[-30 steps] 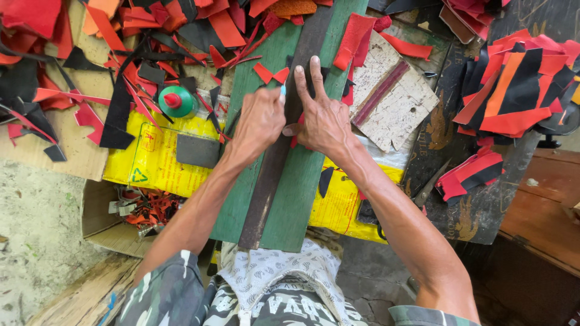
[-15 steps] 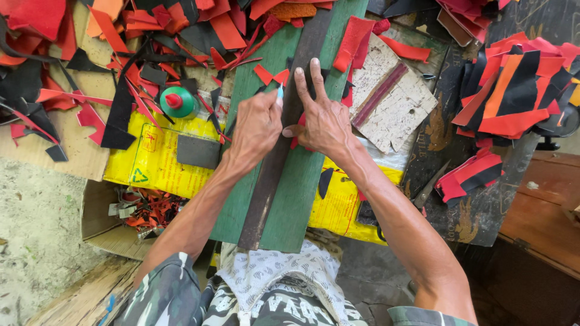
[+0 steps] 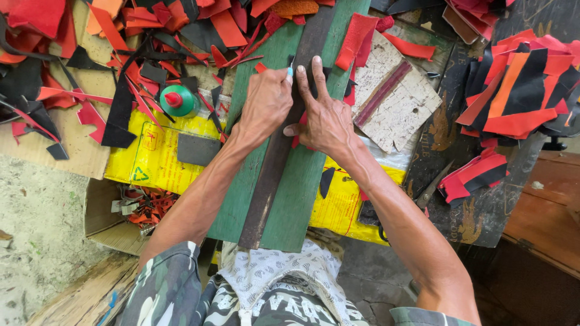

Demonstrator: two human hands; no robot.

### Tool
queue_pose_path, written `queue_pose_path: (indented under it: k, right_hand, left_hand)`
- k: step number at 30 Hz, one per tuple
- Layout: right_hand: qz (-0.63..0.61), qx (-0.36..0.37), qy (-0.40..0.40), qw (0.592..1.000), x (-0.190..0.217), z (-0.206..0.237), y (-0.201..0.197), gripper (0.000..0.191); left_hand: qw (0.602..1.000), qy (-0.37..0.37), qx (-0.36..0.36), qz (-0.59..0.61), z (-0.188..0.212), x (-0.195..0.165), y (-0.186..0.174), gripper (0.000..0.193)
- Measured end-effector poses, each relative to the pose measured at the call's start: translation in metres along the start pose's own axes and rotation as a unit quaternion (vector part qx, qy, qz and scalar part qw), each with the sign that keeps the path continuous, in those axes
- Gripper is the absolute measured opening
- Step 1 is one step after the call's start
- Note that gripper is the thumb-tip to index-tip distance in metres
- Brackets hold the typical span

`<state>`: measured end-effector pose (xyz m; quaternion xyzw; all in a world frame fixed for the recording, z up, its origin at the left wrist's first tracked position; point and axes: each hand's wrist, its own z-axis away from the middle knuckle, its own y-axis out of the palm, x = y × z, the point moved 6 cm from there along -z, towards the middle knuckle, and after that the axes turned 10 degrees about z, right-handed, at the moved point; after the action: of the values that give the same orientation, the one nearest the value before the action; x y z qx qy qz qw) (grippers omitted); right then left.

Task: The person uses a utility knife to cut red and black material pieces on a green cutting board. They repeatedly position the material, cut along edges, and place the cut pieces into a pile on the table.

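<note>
A green board (image 3: 296,181) carries a dark brown strip (image 3: 275,163); red, orange and black scraps (image 3: 139,36) fill the upper left; camouflage sleeves (image 3: 163,290) lower left.

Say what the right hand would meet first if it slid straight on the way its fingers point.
Probably the red scrap lying on the green board just beyond the right hand; the overlap makes depth hard to judge.

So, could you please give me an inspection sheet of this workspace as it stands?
Surface: green board lying on a yellow sheet.
Job's things: dark strip running along the board; small blue-tipped tool.
Clutter: red, orange and black scraps; green bottle; pale block.
Grippers: left hand closed on the tool; right hand flat, fingers spread on the strip.
Cables: nothing seen.
Surroundings: cardboard box, wooden furniture.
</note>
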<state>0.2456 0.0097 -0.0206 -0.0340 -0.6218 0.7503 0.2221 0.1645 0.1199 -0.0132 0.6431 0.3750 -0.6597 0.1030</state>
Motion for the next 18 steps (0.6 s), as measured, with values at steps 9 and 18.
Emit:
queue_pose_path:
  k: [9, 18]
  right_hand:
    - [0.006, 0.022, 0.016, 1.000, 0.002, -0.001, -0.002, 0.129]
    - [0.000, -0.008, 0.001, 1.000, 0.003, 0.000, -0.005, 0.128]
  left_hand:
    - [0.999, -0.016, 0.007, -0.038, 0.002, 0.015, 0.010, 0.015]
    - [0.999, -0.009, -0.002, -0.037, 0.032, 0.006, 0.003, 0.017]
